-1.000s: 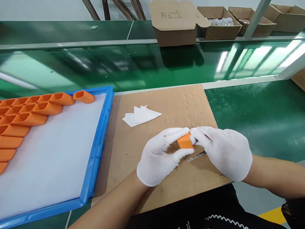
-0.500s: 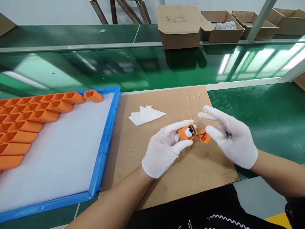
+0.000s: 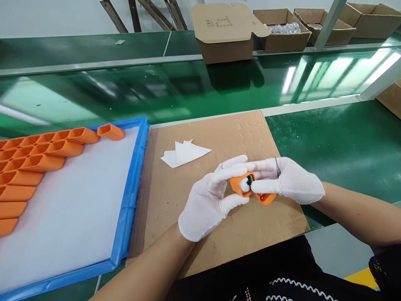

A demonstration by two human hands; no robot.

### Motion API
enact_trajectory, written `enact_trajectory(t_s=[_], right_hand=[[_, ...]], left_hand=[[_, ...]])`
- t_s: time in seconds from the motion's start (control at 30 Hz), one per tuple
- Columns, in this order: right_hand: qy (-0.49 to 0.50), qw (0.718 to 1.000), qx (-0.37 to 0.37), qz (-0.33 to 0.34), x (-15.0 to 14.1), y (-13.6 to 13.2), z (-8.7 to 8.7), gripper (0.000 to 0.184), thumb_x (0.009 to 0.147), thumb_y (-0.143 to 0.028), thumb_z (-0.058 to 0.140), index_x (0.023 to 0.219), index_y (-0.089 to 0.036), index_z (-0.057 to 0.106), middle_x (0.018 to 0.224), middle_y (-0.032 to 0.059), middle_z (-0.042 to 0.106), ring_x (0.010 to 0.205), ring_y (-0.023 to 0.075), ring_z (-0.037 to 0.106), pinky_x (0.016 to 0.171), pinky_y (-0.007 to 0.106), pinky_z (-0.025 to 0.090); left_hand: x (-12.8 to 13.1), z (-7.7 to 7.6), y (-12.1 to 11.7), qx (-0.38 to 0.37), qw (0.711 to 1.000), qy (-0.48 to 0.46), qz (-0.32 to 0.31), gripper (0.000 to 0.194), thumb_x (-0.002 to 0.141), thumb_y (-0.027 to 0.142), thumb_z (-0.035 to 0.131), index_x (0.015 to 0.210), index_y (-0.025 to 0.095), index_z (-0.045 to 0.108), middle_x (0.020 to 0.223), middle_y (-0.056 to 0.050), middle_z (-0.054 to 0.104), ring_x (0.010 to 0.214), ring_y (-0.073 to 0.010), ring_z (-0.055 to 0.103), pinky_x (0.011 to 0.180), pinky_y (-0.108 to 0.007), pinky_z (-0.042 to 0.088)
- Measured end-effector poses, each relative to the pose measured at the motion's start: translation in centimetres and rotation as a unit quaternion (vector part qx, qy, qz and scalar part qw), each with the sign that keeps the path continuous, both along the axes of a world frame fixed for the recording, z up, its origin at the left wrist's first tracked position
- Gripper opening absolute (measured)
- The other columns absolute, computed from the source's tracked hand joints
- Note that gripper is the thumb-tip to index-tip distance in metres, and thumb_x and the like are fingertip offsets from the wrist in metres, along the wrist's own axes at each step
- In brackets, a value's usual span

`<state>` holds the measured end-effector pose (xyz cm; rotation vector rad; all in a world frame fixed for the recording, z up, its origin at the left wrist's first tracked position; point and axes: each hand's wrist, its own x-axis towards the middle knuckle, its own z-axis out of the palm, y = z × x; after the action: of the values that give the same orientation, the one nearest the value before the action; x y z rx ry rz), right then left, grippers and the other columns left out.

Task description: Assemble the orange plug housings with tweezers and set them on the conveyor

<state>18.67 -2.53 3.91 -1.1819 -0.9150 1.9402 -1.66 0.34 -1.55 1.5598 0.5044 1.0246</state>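
Note:
Gloved in white, my left hand [image 3: 208, 196] is closed around an orange plastic shell [image 3: 237, 187], its open end turned to the right. Inside that end show a white part [image 3: 245, 184] and a small dark circuit board [image 3: 249, 180]. A smaller orange piece [image 3: 265, 198] hangs beside the opening, below my right fingers; the wire to it is mostly hidden. My right hand [image 3: 288, 179], also gloved, has its thumb and fingertips together at the shell's opening. Thin pointed metal tweezers [image 3: 277, 167] are tucked in this hand, their tip sticking up.
Under my hands lies a cardboard sheet [image 3: 188, 209] with folded white paper [image 3: 186, 154] on it. At left, a blue-rimmed tray [image 3: 125, 209] holds rows of orange shells [image 3: 44, 163]. Cardboard boxes [image 3: 225, 52] stand along the raised back shelf [image 3: 138, 48].
My right hand has moved left from beside the smaller orange piece, and its spread fingers have closed at the shell's opening. The tweezers' tip now points up. The view has shifted slightly right.

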Motion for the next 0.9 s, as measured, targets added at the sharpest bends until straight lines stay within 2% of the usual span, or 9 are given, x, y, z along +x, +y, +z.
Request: enact_trajectory(t_s=[0.07,0.13,0.37,0.57,0.67,0.77,0.83,0.9], right_hand=[[0.006,1.0,-0.021,-0.012,-0.2,-0.2,-0.2,0.046,0.054,-0.019,0.093,0.098,-0.016,0.078,0.081,0.0005,0.076,0.073,0.0116,0.069,0.071,0.025,0.058],[0.007,1.0,-0.006,-0.03,-0.5,-0.5,-0.4,0.044,0.051,-0.023,0.096,0.092,-0.016,0.08,0.077,0.0009,0.076,0.072,0.0125,0.068,0.073,0.028,0.059],[0.005,0.998,0.041,-0.053,-1.2,-1.5,-0.9,0.041,0.057,-0.036,0.094,0.093,-0.02,0.082,0.081,0.0027,0.077,0.079,0.0153,0.071,0.082,0.03,0.059],[0.0,0.998,0.056,-0.019,-0.9,-1.3,-0.8,0.042,0.059,-0.039,0.092,0.094,-0.019,0.081,0.083,0.0029,0.077,0.084,0.0179,0.072,0.086,0.033,0.059],[-0.054,0.995,0.082,-0.002,-0.6,-1.3,-0.7,0.034,0.068,-0.039,0.086,0.095,-0.018,0.08,0.085,0.0025,0.077,0.084,0.0171,0.07,0.08,0.03,0.058],[-0.139,0.982,0.117,0.043,-0.5,-1.4,-0.2,0.02,0.085,-0.036,0.069,0.082,-0.017,0.075,0.078,0.0019,0.075,0.074,0.013,0.065,0.074,0.028,0.054],[-0.205,0.967,0.136,0.066,-0.5,-1.4,0.3,0.03,0.091,-0.032,0.058,0.067,-0.017,0.067,0.069,0.001,0.072,0.065,0.0103,0.059,0.069,0.026,0.05],[-0.263,0.951,0.144,0.074,-0.5,-1.4,0.7,0.038,0.092,-0.028,0.053,0.056,-0.018,0.06,0.062,0.0002,0.069,0.055,0.0086,0.051,0.06,0.024,0.045]], left_hand=[[0.1,0.0,-0.1,0.006,1.0,-0.005,-0.016,0.049,0.076,0.016,0.085,0.119,0.036,0.072,0.122,-0.005,0.076,0.135,-0.028,0.056,0.115,-0.053,0.045],[0.1,-0.1,-0.2,0.002,1.0,-0.006,-0.021,0.048,0.076,0.017,0.085,0.118,0.036,0.073,0.121,-0.006,0.076,0.134,-0.029,0.057,0.113,-0.054,0.046],[0.4,-0.1,-0.1,0.022,0.999,-0.013,-0.021,0.046,0.076,0.019,0.085,0.117,0.035,0.073,0.117,-0.007,0.077,0.13,-0.0288,0.061,0.11,-0.054,0.049],[0.3,0.2,-0.4,0.043,0.999,0.011,0.028,0.042,0.073,0.023,0.088,0.112,0.03,0.076,0.114,-0.009,0.078,0.125,-0.0309,0.065,0.11,-0.055,0.05],[0.1,0.2,-0.6,0.045,0.997,0.022,0.058,0.045,0.073,0.019,0.087,0.115,0.031,0.076,0.116,-0.006,0.078,0.117,-0.0284,0.069,0.109,-0.05,0.054],[-0.1,0.3,-0.8,0.028,0.996,0.042,0.08,0.048,0.074,0.014,0.085,0.117,0.033,0.076,0.123,-0.004,0.075,0.11,-0.0242,0.073,0.103,-0.04,0.059],[-0.1,0.4,-0.9,0.032,0.995,0.046,0.079,0.049,0.074,0.011,0.085,0.117,0.032,0.076,0.123,-0.004,0.075,0.108,-0.0228,0.074,0.1,-0.036,0.061],[0.0,0.5,-0.9,0.035,0.997,0.04,0.064,0.05,0.073,0.009,0.085,0.117,0.03,0.076,0.122,-0.007,0.076,0.104,-0.0227,0.075,0.097,-0.034,0.063]])
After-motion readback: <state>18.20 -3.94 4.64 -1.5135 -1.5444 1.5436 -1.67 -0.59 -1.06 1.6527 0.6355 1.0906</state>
